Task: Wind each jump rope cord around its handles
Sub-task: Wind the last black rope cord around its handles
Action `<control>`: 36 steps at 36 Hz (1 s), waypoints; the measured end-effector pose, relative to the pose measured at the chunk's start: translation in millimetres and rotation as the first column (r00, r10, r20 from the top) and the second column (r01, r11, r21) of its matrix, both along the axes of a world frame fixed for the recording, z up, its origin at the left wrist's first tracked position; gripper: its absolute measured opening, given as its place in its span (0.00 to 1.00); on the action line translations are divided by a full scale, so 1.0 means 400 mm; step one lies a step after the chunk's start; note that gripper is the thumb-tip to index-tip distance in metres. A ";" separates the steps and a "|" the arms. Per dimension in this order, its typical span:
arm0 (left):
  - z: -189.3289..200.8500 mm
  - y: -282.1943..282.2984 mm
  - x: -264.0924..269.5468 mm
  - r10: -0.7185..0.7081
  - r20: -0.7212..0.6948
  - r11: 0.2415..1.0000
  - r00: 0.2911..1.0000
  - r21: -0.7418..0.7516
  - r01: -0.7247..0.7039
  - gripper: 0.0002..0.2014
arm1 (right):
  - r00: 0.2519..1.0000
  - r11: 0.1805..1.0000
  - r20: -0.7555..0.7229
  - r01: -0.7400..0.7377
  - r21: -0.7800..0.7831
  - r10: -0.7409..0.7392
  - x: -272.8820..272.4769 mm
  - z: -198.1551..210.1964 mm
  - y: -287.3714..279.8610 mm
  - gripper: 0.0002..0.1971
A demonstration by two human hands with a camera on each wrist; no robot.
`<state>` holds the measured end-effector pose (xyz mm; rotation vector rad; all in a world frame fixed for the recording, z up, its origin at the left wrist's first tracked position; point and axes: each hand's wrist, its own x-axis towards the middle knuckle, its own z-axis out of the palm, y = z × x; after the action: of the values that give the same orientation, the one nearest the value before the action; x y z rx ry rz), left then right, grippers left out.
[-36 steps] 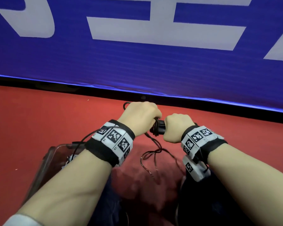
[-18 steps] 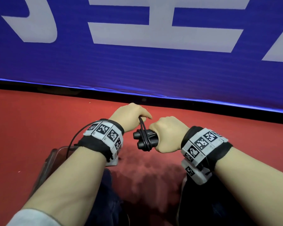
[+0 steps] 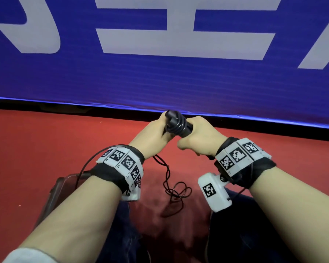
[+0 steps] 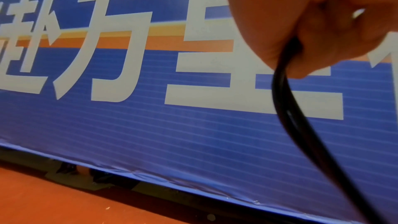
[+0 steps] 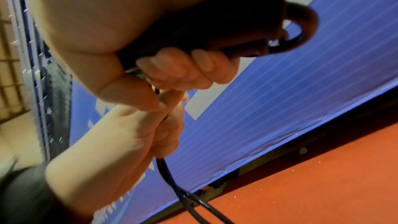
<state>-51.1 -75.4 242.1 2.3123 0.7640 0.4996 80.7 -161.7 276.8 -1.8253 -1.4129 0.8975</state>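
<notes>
Two black jump rope handles [image 3: 179, 124] lie side by side in my right hand [image 3: 195, 136], whose fingers [image 5: 193, 67] curl round them, handle ends pointing up and to the left. A few turns of black cord [image 3: 176, 123] wrap the handles near their far end. My left hand [image 3: 153, 136] is just left of the handles and pinches the cord [image 4: 286, 81] close to them. The loose cord [image 3: 176, 188] hangs from the left hand and curls in loops above the red floor between my knees. In the right wrist view the cord [image 5: 170, 175] drops out of the left hand [image 5: 129, 135].
A blue banner [image 3: 160, 76] with large white characters stands close ahead, its lower edge on the red floor [image 3: 46, 145]. A clear plastic box [image 3: 65, 183] sits under my left forearm. My dark trouser legs [image 3: 245, 234] fill the bottom of the head view.
Both hands have risen and moved forward. The handles have tipped up toward the banner. The left hand has come round to their near left, and loose cord hangs down in loops again.
</notes>
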 end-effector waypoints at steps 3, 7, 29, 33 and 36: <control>0.020 -0.022 0.003 0.006 0.063 1.000 0.998 0.009 -0.007 0.09 | 0.994 0.998 -0.092 0.061 -0.003 -0.061 0.008 0.007 0.002 0.20; 0.027 -0.027 0.008 -0.015 0.203 1.000 0.979 -0.008 0.017 0.07 | 0.979 0.995 -0.183 0.095 -0.003 -0.094 0.015 0.012 -0.002 0.17; -0.003 -0.049 0.031 -0.019 -0.259 0.995 0.966 -0.097 -0.007 0.09 | 0.845 0.937 0.468 0.338 -0.093 -0.258 0.065 -0.047 0.040 0.03; -0.001 -0.059 0.024 -0.055 -0.453 0.998 0.890 0.015 0.069 0.07 | 0.787 0.934 0.594 0.320 -0.159 -0.168 0.075 -0.066 0.041 0.03; 0.006 -0.073 0.028 -0.042 -0.521 0.983 0.853 0.131 0.128 0.10 | 0.735 0.939 0.671 0.292 -0.185 -0.097 0.076 -0.080 0.041 0.03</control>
<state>-39.7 -104.5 244.5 2.6572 0.8840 -0.1259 111.2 -145.3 244.9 -2.6271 -1.4873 0.3472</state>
